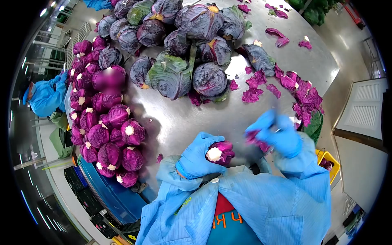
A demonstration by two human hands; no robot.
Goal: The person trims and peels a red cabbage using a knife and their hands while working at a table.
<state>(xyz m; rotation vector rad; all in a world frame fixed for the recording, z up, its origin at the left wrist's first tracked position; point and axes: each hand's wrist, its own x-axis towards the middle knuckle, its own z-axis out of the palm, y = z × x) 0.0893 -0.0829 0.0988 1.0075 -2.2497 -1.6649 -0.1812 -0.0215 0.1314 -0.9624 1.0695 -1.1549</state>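
Note:
My left hand, in a blue glove, is wrapped around a trimmed red cabbage close to my chest. The cabbage's pale cut stem faces up and towards me. To the right, my right hand, also gloved, is blurred by motion above the table. Its fingers are closed on torn purple cabbage leaf. A thin grey smear stands above that hand; whether it is a knife blade I cannot tell. Untrimmed red cabbages with dark outer leaves lie ahead of both hands.
Trimmed red cabbages are piled along the left of the metal table. Leaf scraps lie at the right edge. A yellow crate stands below on the right, a blue bin below left. Another person is at far left.

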